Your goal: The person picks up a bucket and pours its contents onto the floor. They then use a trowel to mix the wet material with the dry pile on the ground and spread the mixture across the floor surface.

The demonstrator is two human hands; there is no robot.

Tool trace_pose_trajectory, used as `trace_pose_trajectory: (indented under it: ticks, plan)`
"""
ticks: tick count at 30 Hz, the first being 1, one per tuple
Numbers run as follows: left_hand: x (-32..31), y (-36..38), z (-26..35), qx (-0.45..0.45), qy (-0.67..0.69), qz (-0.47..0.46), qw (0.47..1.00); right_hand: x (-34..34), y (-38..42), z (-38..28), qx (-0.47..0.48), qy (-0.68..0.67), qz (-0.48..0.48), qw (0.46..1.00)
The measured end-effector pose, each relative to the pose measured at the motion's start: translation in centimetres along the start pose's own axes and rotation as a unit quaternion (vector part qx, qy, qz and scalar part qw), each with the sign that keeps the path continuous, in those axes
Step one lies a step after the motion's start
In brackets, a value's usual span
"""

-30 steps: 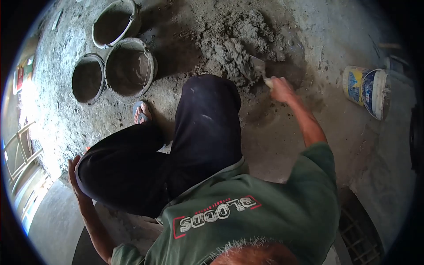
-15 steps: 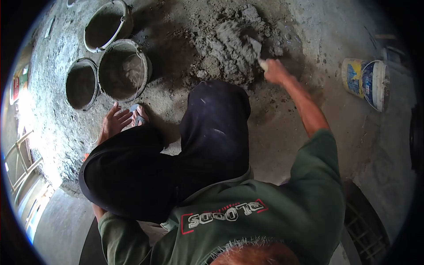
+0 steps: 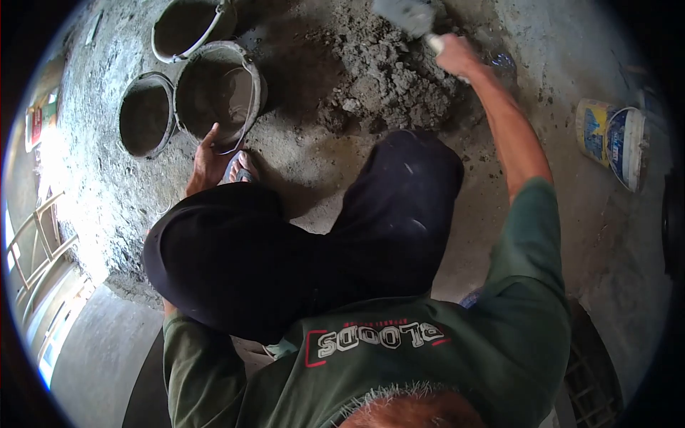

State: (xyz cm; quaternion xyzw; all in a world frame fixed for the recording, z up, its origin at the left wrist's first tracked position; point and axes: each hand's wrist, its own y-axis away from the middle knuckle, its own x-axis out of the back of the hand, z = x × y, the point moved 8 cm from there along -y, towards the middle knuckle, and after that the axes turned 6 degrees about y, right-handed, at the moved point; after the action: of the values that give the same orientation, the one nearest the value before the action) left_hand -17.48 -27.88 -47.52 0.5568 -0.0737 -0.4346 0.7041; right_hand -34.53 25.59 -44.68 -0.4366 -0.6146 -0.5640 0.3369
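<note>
My right hand is closed around the pale handle of a trowel, whose grey blade is over the far edge of a heap of wet mortar. The blade partly leaves the top of the view. My left hand is at the near rim of the large bucket, one finger stretched up over the rim and the others partly turned away. Greyish slurry shows inside that bucket, and its wire handle lies against the right side.
A smaller bucket stands left of the large one, and another bucket behind it. On the right, a labelled paint pail lies tipped. My sandalled foot is beside the left hand. Crumbs of mortar dot the rough floor.
The trowel and my right hand have moved up and away, to the heap's far edge. My left hand has come up to the large bucket's rim. The whole view has shifted.
</note>
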Motion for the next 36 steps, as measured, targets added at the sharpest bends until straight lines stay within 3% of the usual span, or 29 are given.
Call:
trace_pose_trajectory:
  ticks: [3, 9, 11, 13, 18, 19, 20, 22, 23, 24, 26, 27, 29, 30, 32, 34, 36]
  plan:
    - [-0.2, -0.3, 0.3, -0.037, -0.013, -0.038, 0.999, -2.9, 2.5, -4.1, 0.079, 0.073, -0.052, 0.993]
    - [2.3, -2.2, 0.9, -0.067, -0.006, -0.022, 0.997, -2.3, 12.3, -0.7, 0.162, 0.155, -0.086, 0.971]
    - [2.3, -2.6, 1.8, -0.080, -0.014, -0.017, 0.997, -1.5, 15.1, 0.0, 0.122, 0.167, -0.098, 0.973]
    - [2.0, -1.9, 3.0, -0.104, -0.107, -0.001, 0.989, -1.4, 17.6, 1.6, 0.081, 0.160, -0.082, 0.980]
    - [-3.8, 1.3, 5.9, -0.102, -0.212, -0.039, 0.971, -4.5, 25.1, 7.8, -0.056, 0.005, 0.039, 0.998]
    - [-8.7, 3.9, 7.9, -0.302, -0.571, -0.106, 0.756, -5.0, 26.5, 8.7, -0.097, -0.032, 0.046, 0.994]
    - [-12.3, 6.0, 6.3, -0.433, -0.806, -0.152, 0.374, -5.8, 27.9, 9.0, -0.097, -0.036, 0.049, 0.993]
    - [-10.1, -1.6, 9.6, -0.319, -0.648, -0.234, 0.651, -8.0, 31.1, 11.5, -0.209, -0.100, 0.034, 0.972]
    - [-15.6, 2.8, 8.3, -0.404, -0.830, -0.143, 0.358, -8.4, 32.3, 11.6, -0.216, -0.102, 0.037, 0.970]
    - [-19.5, 4.9, 7.3, -0.454, -0.831, -0.191, 0.256, -8.8, 33.6, 11.3, -0.227, -0.125, 0.043, 0.965]
    - [-22.9, 2.5, 8.6, -0.296, -0.683, -0.091, 0.661, -9.8, 35.6, 10.7, -0.245, -0.153, 0.052, 0.956]
    - [-25.3, 2.7, 7.5, -0.296, -0.687, -0.097, 0.657, -10.6, 36.5, 10.6, -0.266, -0.160, 0.039, 0.950]
    - [-31.3, 5.5, 5.8, -0.473, -0.754, -0.102, 0.445, -12.7, 37.9, 10.4, -0.294, -0.171, 0.028, 0.940]
    - [-33.2, 6.1, 5.1, -0.473, -0.755, -0.110, 0.440, -14.0, 38.5, 10.2, -0.301, -0.196, 0.040, 0.932]
    - [-35.8, 6.4, 3.2, -0.421, -0.824, -0.079, 0.371, -15.1, 39.5, 9.7, -0.316, -0.223, 0.054, 0.920]
    - [-37.3, 6.4, 1.6, -0.442, -0.818, -0.093, 0.356, -16.3, 39.8, 8.0, -0.324, -0.220, -0.006, 0.920]
    - [-38.8, 6.3, 0.1, -0.532, -0.803, -0.110, 0.246, -17.0, 39.9, 6.9, -0.339, -0.257, -0.008, 0.905]
